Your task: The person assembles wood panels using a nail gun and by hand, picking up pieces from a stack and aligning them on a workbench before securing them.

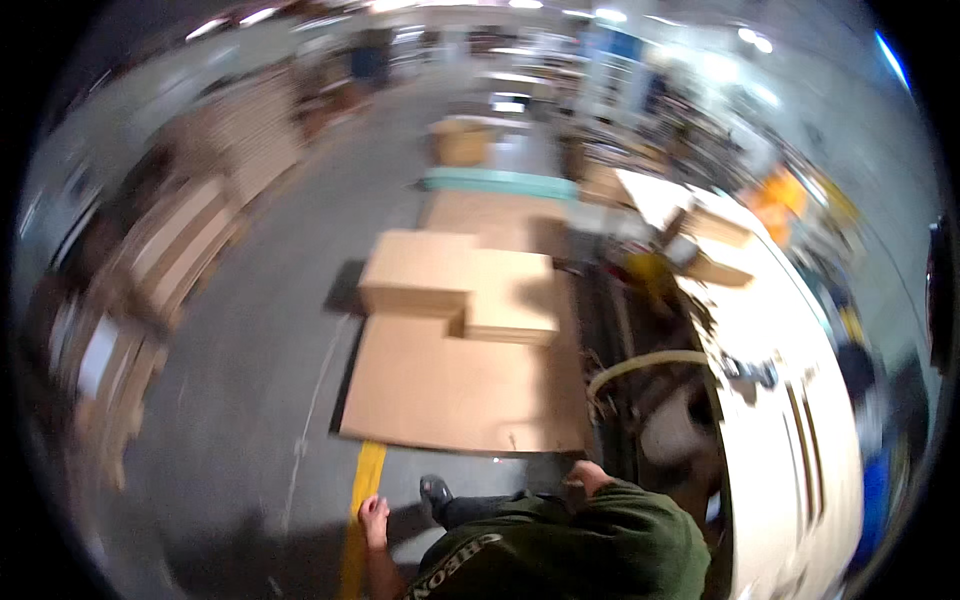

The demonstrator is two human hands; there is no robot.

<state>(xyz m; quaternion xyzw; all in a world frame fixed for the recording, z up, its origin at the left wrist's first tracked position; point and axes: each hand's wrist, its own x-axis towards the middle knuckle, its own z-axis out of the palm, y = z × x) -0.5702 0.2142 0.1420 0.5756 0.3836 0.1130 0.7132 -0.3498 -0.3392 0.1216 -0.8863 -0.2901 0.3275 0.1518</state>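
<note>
Fingers of left hand (374,520) hang loose near flat brown cardboard sheets (460,385).

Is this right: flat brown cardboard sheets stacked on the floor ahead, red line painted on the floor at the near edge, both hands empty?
Not quite. The floor line is yellow, not red, as the head view shows. The rest holds: flat brown cardboard sheets lie stacked ahead, and the left hand and right hand hold nothing.

Grey concrete floor (250,400), yellow floor line (362,500), bright ceiling lights (520,5)
</note>
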